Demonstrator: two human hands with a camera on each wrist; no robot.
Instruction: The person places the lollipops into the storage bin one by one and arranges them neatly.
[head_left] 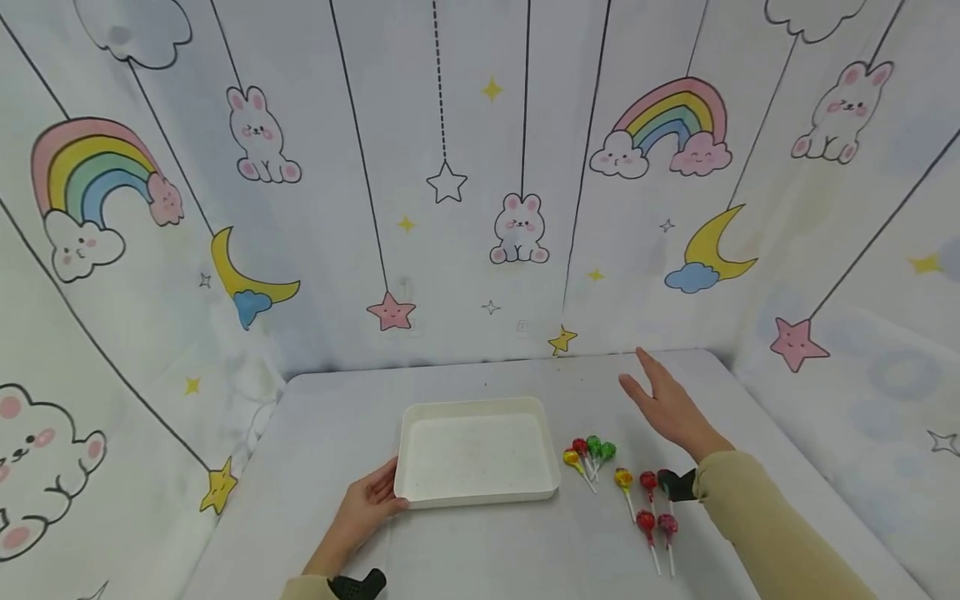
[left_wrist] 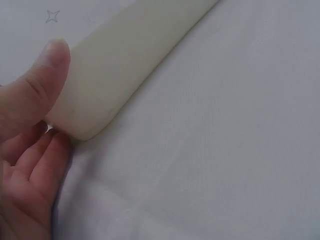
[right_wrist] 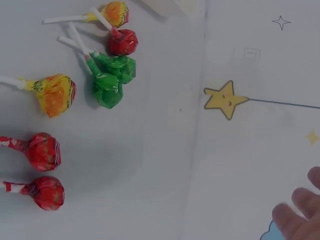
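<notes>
A white rectangular tray (head_left: 476,502) lies on the table, its inside bare. My left hand (head_left: 367,507) grips it at the near left corner. In the left wrist view the thumb (left_wrist: 42,82) lies along the tray wall (left_wrist: 120,65), with the other fingers bent in at the corner below. Over the right side of the table, my right hand (head_left: 675,414) is held out with fingers extended and nothing in it. Nearest to it are wrapped lollipops: a bunch with two green ones (right_wrist: 107,90), a red one (right_wrist: 123,42) and a yellow one (right_wrist: 115,14) beside the tray.
Closer to the front right lie another yellow lollipop (head_left: 623,477) and several red ones (head_left: 646,522), partly behind the right wrist's black camera mount (head_left: 677,485). A white cloth covers the table (head_left: 315,433). Printed fabric walls (head_left: 465,275) with rabbits, stars and rainbows enclose its back and sides.
</notes>
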